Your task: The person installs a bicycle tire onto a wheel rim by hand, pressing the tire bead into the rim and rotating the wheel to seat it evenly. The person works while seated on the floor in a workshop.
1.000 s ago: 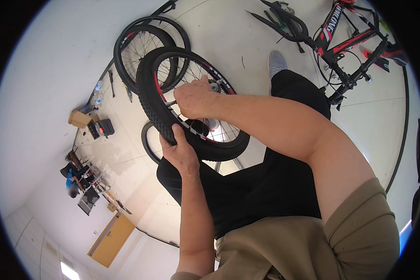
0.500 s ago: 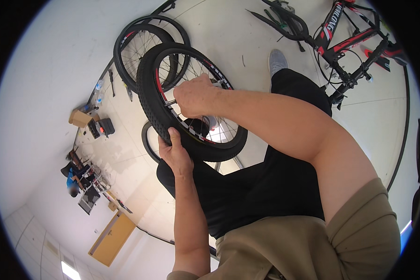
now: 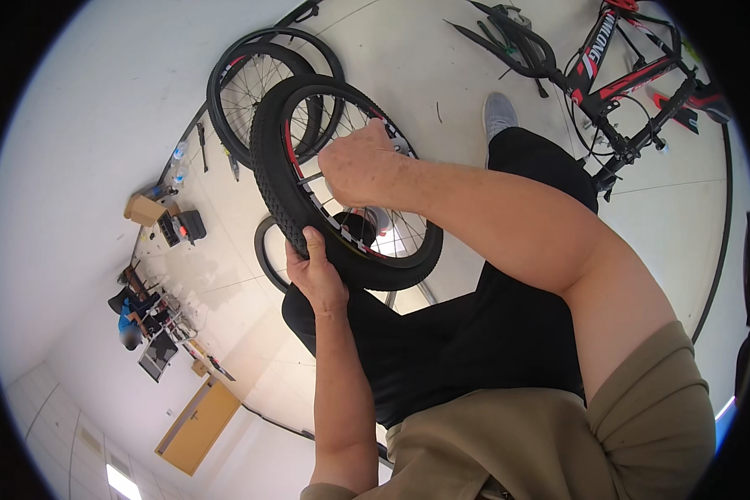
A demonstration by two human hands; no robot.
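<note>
A bicycle wheel [image 3: 404, 273] with a black knobby tire [image 3: 268, 167] and a red, white and black rim leans over my knees. My left hand [image 3: 317, 275] is wrapped round the tire's near left side, thumb on the sidewall. My right hand [image 3: 360, 167] is closed in a fist over the spokes, just inside the left rim. A slim metal rod [image 3: 311, 178] sticks out of that fist toward the rim's edge; the rest of it is hidden by the fingers, so its kind does not show.
Another spoked wheel [image 3: 222, 112] and a loose tire [image 3: 338, 62] lie beyond. A black and red bicycle frame [image 3: 600, 87] rests at far right. A pump-like rod [image 3: 202, 147], plastic bottles [image 3: 180, 162] and a cardboard box [image 3: 144, 210] stand along the wall. A person [image 3: 129, 321] sits far left.
My right fist has shifted slightly right and up, and the metal rod's outer end has moved with it. My left hand keeps its hold on the tire.
</note>
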